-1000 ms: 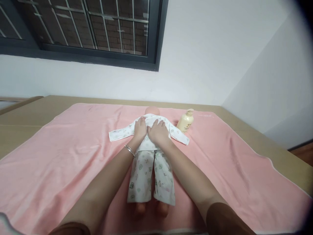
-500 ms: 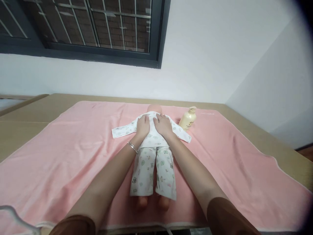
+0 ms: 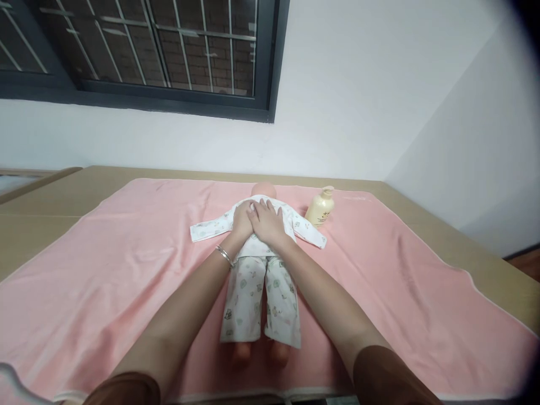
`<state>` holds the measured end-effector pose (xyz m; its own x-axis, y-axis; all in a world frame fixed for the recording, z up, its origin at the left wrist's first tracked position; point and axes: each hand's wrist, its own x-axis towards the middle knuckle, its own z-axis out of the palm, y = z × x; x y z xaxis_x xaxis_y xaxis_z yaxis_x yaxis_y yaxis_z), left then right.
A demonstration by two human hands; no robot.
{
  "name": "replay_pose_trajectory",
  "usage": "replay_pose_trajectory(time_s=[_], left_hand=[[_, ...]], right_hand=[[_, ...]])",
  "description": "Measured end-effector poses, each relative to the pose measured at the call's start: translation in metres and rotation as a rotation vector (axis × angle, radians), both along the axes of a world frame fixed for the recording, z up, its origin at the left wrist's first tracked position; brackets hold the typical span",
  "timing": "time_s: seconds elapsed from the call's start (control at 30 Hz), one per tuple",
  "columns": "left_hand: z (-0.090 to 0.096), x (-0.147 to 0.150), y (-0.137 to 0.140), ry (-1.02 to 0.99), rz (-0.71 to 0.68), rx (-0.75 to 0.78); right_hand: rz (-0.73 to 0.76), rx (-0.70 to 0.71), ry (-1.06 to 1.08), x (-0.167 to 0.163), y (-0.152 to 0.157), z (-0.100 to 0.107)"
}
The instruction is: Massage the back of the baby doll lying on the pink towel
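Observation:
A baby doll [image 3: 261,247] in a white printed top and trousers lies on a pink blanket [image 3: 139,247], its head at the far end and its feet toward me. The face is not visible. My left hand [image 3: 243,219] rests flat on the upper left of the doll's top, a bracelet on that wrist. Beside it my right hand [image 3: 267,223] lies with fingers spread on the middle of the top, its fingertips meeting or slightly overlapping the left hand. Neither hand grasps anything. The doll's sleeves stretch out to both sides.
A pale yellow pump bottle [image 3: 320,206] stands on the blanket by the doll's right-hand sleeve. The blanket covers a wooden table [image 3: 109,174] against a white wall [image 3: 337,112]. Above is a dark-framed barred window [image 3: 169,50]. A grey cable [image 3: 21,388] shows at lower left.
My right hand has slid left across the doll's top until it meets my left hand; before, there was a gap between them. The view has shifted slightly.

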<state>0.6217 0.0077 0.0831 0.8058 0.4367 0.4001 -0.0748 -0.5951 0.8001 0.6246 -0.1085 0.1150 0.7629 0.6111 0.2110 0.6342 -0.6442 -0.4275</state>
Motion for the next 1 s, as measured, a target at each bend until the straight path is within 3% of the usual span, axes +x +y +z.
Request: replay_pose_trajectory(time_s=[0.13, 0.3, 0.47, 0.63, 0.77, 0.9, 1.0], left_hand=[[-0.001, -0.002, 0.003, 0.022, 0.027, 0.232], [-0.004, 0.001, 0.009, 0.134, 0.053, 0.285], [0.008, -0.004, 0.001, 0.239, 0.052, 0.410], [0.023, -0.016, -0.017, 0.293, 0.012, 0.525], [0.022, -0.017, -0.019, 0.261, 0.023, 0.562], [0.009, -0.008, -0.009, 0.195, 0.083, 0.495], [0.005, -0.002, -0.002, 0.211, 0.063, 0.447]], right_hand=[[-0.016, 0.012, 0.001, 0.029, -0.010, -0.006], [-0.086, -0.058, -0.016, 0.053, -0.019, -0.012], [-0.127, -0.169, -0.077, 0.036, -0.020, 0.003], [-0.062, -0.358, -0.034, 0.013, -0.026, 0.025], [-0.093, -0.276, 0.005, 0.017, -0.024, 0.023], [-0.222, -0.160, -0.068, 0.033, -0.017, 0.004], [-0.199, -0.119, -0.096, 0.043, -0.017, -0.006]])
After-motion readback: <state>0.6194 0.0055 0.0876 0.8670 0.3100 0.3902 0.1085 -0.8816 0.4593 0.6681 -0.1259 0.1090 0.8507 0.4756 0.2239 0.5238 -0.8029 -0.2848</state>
